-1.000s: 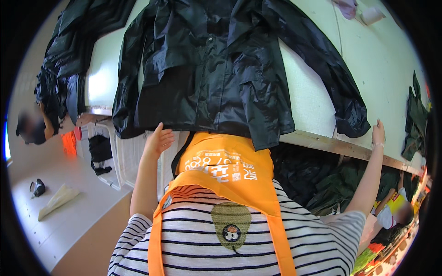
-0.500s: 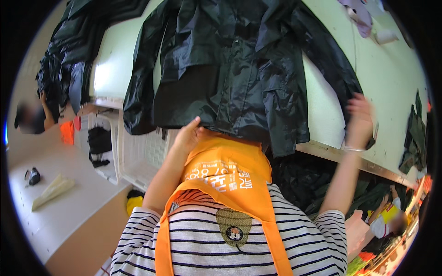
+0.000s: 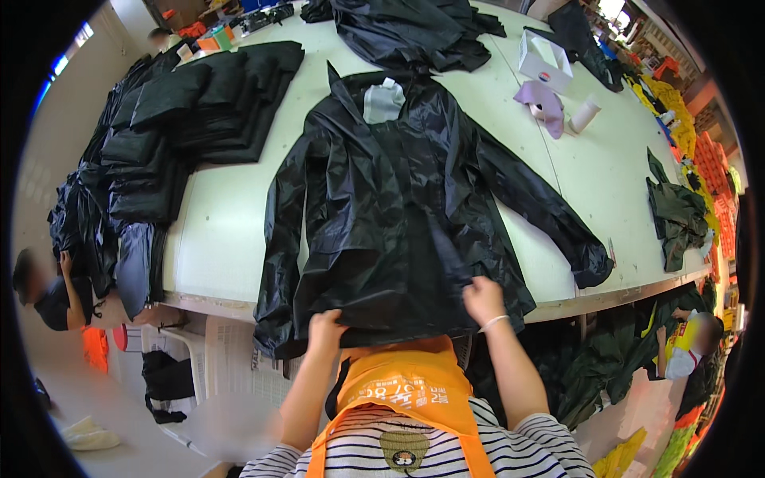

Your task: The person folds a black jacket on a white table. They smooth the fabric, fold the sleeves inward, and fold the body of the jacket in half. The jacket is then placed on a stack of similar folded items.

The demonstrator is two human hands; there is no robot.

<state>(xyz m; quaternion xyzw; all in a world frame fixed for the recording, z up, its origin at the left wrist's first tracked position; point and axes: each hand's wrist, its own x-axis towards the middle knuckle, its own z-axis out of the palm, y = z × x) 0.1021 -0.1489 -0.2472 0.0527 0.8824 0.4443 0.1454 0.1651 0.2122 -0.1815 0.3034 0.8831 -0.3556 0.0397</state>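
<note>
A glossy black jacket (image 3: 382, 215) lies spread on the white table, its collar far from me and its hem at the near edge. One sleeve stretches out to the right; the other hangs down along the left side. A pale lining patch shows inside the neck. My left hand (image 3: 325, 328) is closed on the hem at the left front. Higher up on the right front, my right hand (image 3: 484, 299) grips the jacket's fabric, with a bracelet on that wrist.
Stacks of folded black garments (image 3: 191, 103) stand on the table's left. A black garment heap (image 3: 406, 32) lies at the far side. A white box (image 3: 545, 60), a purple cloth (image 3: 540, 105) and a white cylinder (image 3: 584, 114) sit at the right. People are at both sides.
My right hand has moved from the right sleeve's cuff in to the jacket's front and closed on it. The left hand stays at the hem. The view has tilted up, showing more table.
</note>
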